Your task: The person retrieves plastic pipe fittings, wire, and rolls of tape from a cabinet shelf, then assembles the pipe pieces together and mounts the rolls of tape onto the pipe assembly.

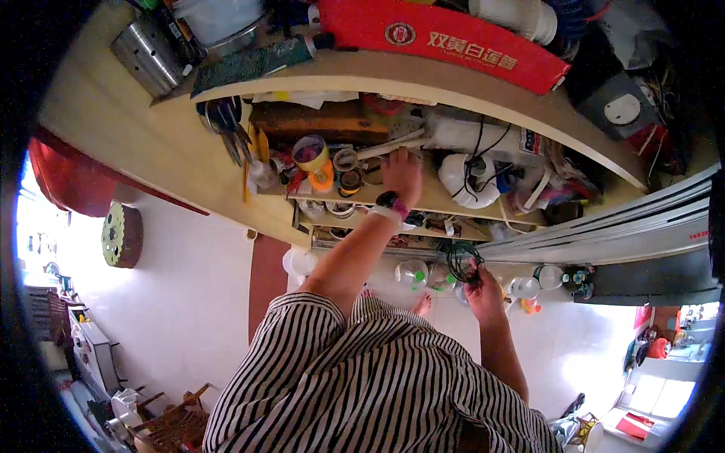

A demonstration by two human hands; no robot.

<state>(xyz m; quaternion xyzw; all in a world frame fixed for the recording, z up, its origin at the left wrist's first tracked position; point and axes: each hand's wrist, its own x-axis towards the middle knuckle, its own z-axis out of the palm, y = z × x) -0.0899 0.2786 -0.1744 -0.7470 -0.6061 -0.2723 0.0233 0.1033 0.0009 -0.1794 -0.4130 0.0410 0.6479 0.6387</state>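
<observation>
Reaching into the cluttered cabinet shelf [438, 202], my left hand [402, 179] is beside small round containers [350, 181] and a white stick-like piece [393, 145]. Its fingertips are hard to make out against the items. On that wrist are a dark watch and a pink band. Lower and to the right, my right hand [483, 291] grips a coiled dark cable [457, 260] in front of the cabinet. A white round object [468, 181] with black cords stands on the shelf to the right of my left hand.
Above is a shelf board [393, 75] with a red box [445, 38] and a metal cylinder [146, 59]. An orange and yellow container [320, 175] stands left of my left hand. Clear bottles [411, 273] are on the floor below. A round stool [121, 235] is far left.
</observation>
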